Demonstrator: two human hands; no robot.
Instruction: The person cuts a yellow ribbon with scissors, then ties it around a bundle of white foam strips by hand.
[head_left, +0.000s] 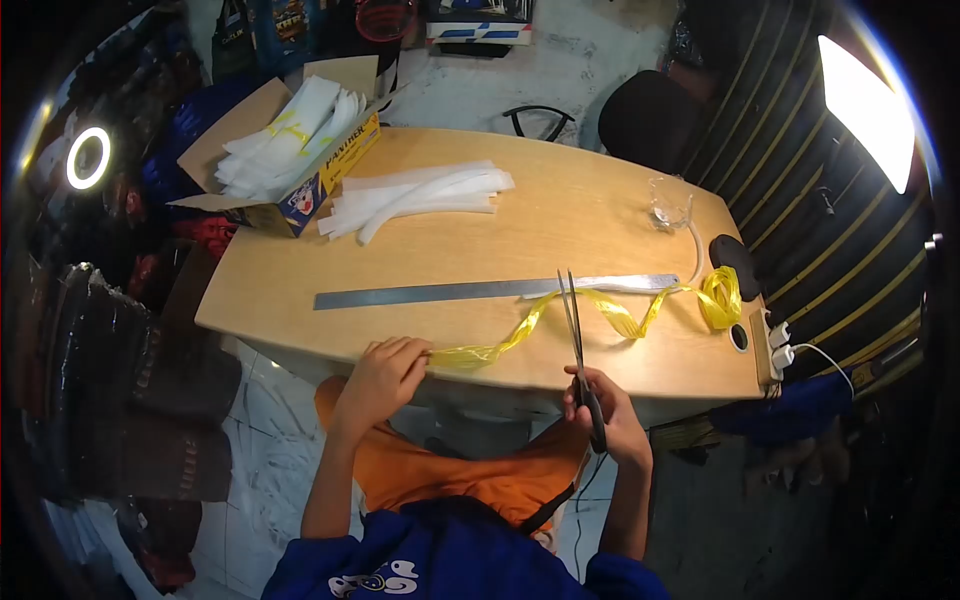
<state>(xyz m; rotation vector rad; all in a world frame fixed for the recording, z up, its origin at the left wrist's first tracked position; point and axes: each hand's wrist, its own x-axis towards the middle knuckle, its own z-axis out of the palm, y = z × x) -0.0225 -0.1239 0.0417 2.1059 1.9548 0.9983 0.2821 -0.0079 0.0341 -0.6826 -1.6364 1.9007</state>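
Note:
My left hand (384,376) pinches the loose end of a yellow plastic ribbon (472,355) at the table's front edge. The ribbon runs twisted to the right, ending in a bunched roll (721,298) near the table's right end. In my right hand (612,412) is a pair of scissors (590,400), blades pointing away from me and slightly parted. The blades overlap the ribbon in this view. Behind the ribbon lies a long metal ruler (420,295), with a white strip partly under its right end.
White foam-like strips (425,195) lie in a pile toward the back left. Beside them an open cardboard box (345,157) holds more strips, some tied with yellow ribbon. A clear glass-like item (670,212) and a power strip (766,348) are at the right.

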